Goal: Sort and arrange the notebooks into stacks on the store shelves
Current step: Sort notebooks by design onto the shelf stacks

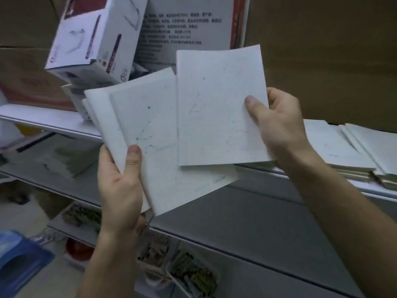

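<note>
You are sorting, left hand clamping the fanned notebooks, right hand pinching the pink-marked notebook, which is likely heading for the shelf stack.

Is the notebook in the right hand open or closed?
Closed: the right hand pinches the notebook by its edge, cover flat, no pages spread.

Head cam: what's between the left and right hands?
In the head view, only notebooks: the fanned bunch gripped by the left hand and the single notebook pinched by the right hand, its left edge overlapping in front of the bunch.
</note>
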Motion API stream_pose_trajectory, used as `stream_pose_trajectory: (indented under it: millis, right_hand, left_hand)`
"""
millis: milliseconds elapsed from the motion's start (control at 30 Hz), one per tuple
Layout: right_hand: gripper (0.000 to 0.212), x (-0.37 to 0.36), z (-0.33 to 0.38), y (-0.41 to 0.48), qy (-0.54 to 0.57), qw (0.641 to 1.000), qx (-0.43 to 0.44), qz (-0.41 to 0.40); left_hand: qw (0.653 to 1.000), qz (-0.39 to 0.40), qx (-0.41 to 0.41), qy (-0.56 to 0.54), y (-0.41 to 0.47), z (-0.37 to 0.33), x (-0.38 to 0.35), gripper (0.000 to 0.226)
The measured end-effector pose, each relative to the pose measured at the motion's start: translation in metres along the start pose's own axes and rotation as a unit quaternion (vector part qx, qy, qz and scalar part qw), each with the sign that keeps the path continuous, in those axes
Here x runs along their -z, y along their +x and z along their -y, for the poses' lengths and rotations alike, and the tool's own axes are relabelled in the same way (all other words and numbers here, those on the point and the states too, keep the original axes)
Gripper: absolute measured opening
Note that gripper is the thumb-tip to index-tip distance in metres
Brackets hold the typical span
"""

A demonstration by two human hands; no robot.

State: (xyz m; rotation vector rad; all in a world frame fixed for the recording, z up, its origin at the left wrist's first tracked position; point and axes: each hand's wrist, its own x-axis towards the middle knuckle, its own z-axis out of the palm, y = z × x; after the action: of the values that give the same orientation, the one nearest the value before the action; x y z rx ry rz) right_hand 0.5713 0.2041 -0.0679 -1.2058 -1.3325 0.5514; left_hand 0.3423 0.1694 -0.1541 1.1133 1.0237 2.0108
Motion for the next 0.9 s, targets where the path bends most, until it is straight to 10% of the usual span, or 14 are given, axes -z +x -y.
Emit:
stream_pose_trajectory:
  millis: [367, 700, 900]
  right_hand:
    - [0.028, -0.099, -0.005, 0.096, 0.053, 0.96, -0.262, 0.088]
    - [0.045, -0.108, -0.007, 0.099, -0.463, 0.881, 0.003, 0.1]
    - [0.041, -0.09, 0.018, 0.021, -0.08, 0.987, 0.016, 0.139]
  left_hand:
    - [0.99, -0.106, -0.036, 0.089, 0.062, 0.008, 0.117, 0.014]
    - [0.999, -0.037, 0.0, 0.029, 0.079, 0.008, 0.112, 0.02]
    - [0.999, 0.041, 0.005, -0.012, 0.077, 0.009, 0.068, 0.03]
